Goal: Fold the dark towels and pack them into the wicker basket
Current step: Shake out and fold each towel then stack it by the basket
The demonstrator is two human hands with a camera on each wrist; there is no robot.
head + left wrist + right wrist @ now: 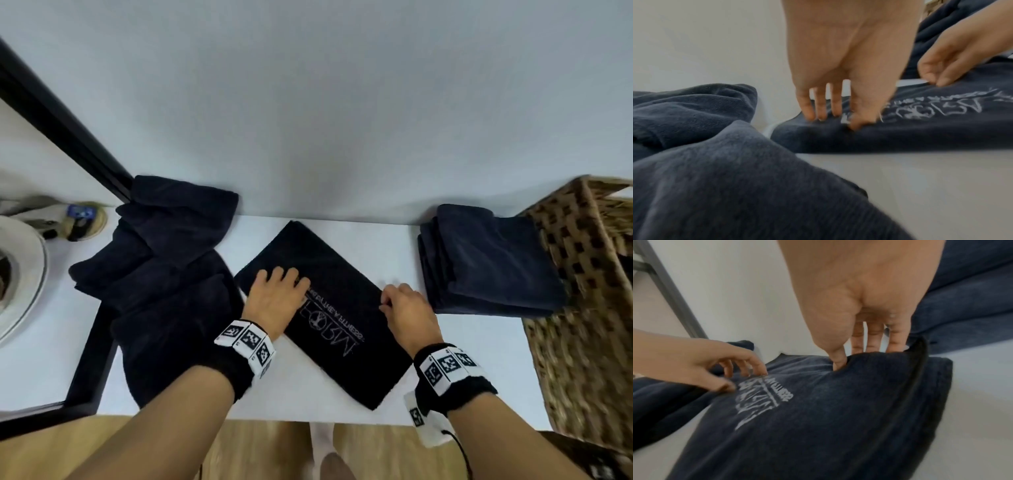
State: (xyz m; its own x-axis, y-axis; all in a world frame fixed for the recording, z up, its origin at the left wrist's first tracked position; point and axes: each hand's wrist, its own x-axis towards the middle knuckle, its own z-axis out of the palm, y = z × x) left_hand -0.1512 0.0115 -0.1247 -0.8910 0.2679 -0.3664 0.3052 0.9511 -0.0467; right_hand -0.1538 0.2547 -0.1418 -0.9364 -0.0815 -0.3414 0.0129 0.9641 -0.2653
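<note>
A dark towel with a pale logo [329,308] lies folded and slanted on the white table [301,394]. My left hand [284,284] rests on the towel's left edge, its fingertips [809,113] pressing down beside the logo. My right hand [390,301] pinches the towel's right edge [916,356] and lifts it slightly, with the thumb [836,360] tucked into the fold. A heap of unfolded dark towels [161,274] lies to the left. A stack of folded dark towels [486,260] sits to the right, against the wicker basket [582,308].
A black frame [61,130] runs diagonally at the far left, with a white rounded object [20,274] and small items [82,219] beyond it. A wall rises just behind the towels. The table's front edge is near my forearms, with wood floor below.
</note>
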